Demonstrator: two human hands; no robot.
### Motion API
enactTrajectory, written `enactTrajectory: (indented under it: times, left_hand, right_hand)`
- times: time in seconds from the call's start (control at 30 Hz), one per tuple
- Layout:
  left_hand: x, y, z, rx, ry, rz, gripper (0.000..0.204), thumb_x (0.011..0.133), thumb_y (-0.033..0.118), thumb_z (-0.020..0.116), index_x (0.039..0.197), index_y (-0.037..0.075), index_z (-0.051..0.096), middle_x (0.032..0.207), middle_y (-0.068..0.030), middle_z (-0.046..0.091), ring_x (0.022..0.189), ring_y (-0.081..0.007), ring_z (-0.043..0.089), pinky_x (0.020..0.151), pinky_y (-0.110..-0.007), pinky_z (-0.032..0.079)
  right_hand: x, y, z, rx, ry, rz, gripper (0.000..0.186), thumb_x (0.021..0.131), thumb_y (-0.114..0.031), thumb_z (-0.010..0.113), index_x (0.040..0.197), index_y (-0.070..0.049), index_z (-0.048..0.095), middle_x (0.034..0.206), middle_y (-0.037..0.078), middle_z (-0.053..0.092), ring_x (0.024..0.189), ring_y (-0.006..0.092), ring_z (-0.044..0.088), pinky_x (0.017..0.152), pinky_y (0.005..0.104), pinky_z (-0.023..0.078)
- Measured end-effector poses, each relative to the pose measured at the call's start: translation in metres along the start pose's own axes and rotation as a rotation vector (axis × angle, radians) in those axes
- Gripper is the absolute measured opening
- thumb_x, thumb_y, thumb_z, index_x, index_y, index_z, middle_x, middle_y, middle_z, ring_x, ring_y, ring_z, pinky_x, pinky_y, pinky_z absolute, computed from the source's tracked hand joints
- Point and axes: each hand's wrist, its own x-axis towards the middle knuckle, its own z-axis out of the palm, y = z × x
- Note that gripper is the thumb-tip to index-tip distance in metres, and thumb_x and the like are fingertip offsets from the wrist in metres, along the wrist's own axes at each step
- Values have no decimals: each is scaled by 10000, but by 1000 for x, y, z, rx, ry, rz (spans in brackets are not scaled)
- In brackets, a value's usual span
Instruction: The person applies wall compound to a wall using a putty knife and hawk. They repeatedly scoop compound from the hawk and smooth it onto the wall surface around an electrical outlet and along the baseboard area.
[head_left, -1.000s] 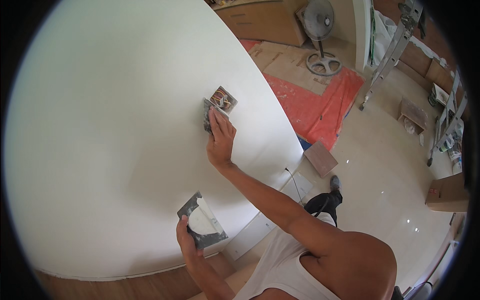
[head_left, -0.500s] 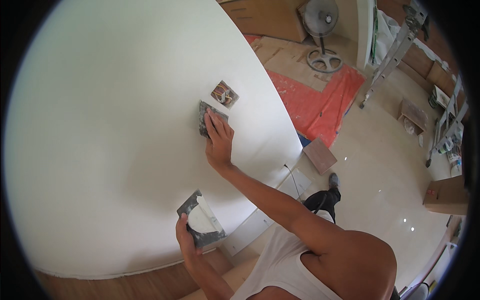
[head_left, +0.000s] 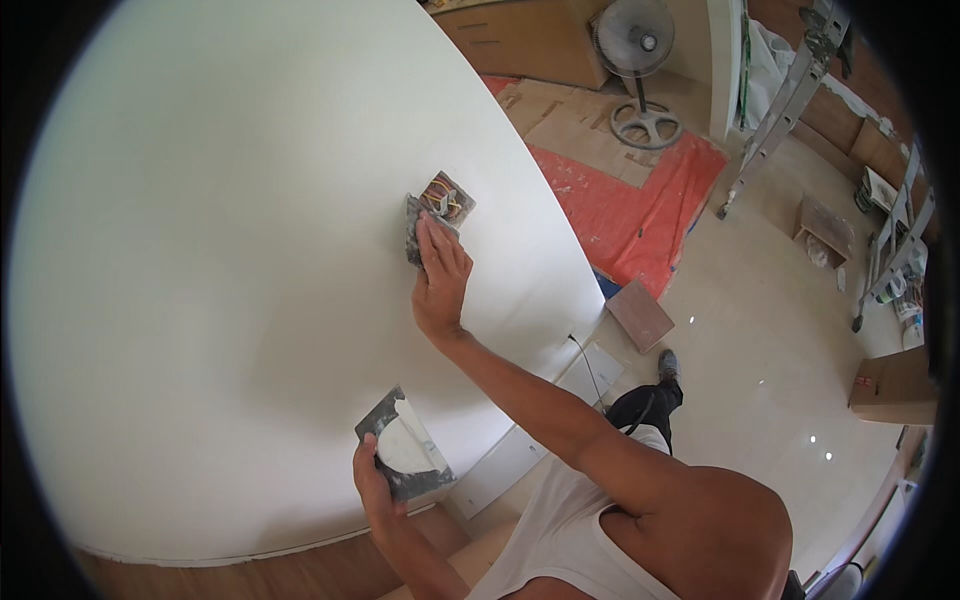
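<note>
My right hand (head_left: 443, 290) presses a dark, smeared putty scraper (head_left: 413, 240) on the white wall (head_left: 220, 280), fingers lying along its back. The scraper's upper edge overlaps the lower left side of a square electrical box (head_left: 447, 199) set into the wall, with coloured wires showing inside. Lower down, my left hand (head_left: 374, 482) grips a dark rectangular plate (head_left: 372, 412), thumb over its near edge and the other fingers mostly hidden. A smooth mound of white putty (head_left: 405, 443) lies on the plate.
To the right, red sheeting (head_left: 640, 220) and cardboard cover part of the floor. A pedestal fan (head_left: 636, 40), a metal ladder (head_left: 775, 115), a brown board (head_left: 640, 315) and a cardboard box (head_left: 890, 387) stand or lie about. A cable (head_left: 590, 365) leaves the wall near my leg.
My right hand has slid the scraper a little up the wall, and its edge now laps over the electrical box. The left hand and plate have hardly moved.
</note>
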Motion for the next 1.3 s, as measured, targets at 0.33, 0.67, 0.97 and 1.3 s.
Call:
enactTrajectory:
  times: [0.33, 0.67, 0.97, 1.3]
  left_hand:
    - [1, -1, 1, -22, -33, -4, 358, 946, 326, 571, 1122, 14, 576, 1055, -90, 634, 963, -206, 626, 829, -352, 511]
    - [1, 3, 0, 0, -14, -4, 355, 951, 309, 554, 1149, 17, 591, 1077, -90, 664, 966, -213, 657, 838, -367, 535]
    - [-5, 8, 11, 32, 11, -3, 336, 935, 331, 585, 1089, 32, 585, 1039, -77, 635, 947, -198, 625, 808, -350, 513]
    - [3, 0, -3, 29, 55, -31, 318, 945, 322, 576, 1086, 38, 590, 1021, -70, 643, 923, -187, 633, 769, -341, 524]
  right_hand:
    - [-14, -10, 12, -31, -77, -26, 656, 771, 97, 534, 1392, -110, 493, 1497, 20, 413, 1324, 277, 409, 1020, 414, 323]
    - [-38, 31, -37, -48, -117, -24, 568, 836, 80, 486, 1383, -75, 494, 1427, 47, 497, 1261, 260, 480, 1005, 403, 346]
    - [-27, 41, -19, -59, -27, -46, 548, 839, 80, 487, 1369, -55, 504, 1425, 44, 499, 1258, 258, 477, 1000, 406, 341]
    - [-24, 42, -10, -66, -7, -42, 546, 814, 103, 500, 1335, -58, 537, 1413, 34, 512, 1254, 264, 477, 1010, 412, 332]
